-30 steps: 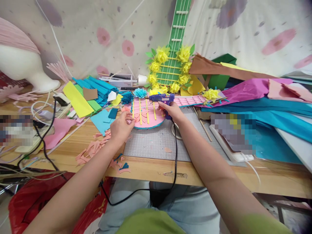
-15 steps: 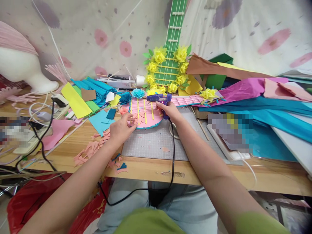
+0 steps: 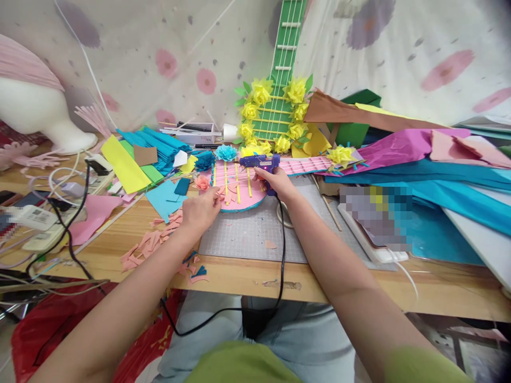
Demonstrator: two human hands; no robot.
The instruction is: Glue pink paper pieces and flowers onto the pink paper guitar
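Note:
My right hand (image 3: 273,180) is wrapped round a dark blue glue gun (image 3: 259,161), its nozzle pointing left above a pink paper guitar (image 3: 249,201). The guitar lies flat, with yellow strips across its body and a blue edge. My left hand (image 3: 203,209) is closed at the guitar's left edge, fingertips together; whatever they pinch is too small or hidden to name. Just beyond it sits a salmon paper flower (image 3: 202,182). A light blue paper flower (image 3: 225,152) lies at the guitar's far left side, and a yellow flower (image 3: 342,155) at its neck end.
A grey cutting mat (image 3: 243,239) lies under the guitar. The glue gun's black cord (image 3: 283,250) hangs over the table edge. Salmon paper scraps (image 3: 147,246) lie on the left. Behind stands a green paper guitar (image 3: 281,114); coloured paper sheets (image 3: 407,154) are heaped on the right.
My left hand has turned slightly, its fingers curling closer together at the guitar's edge, so the salmon flower shows more. My right hand and the glue gun have barely moved.

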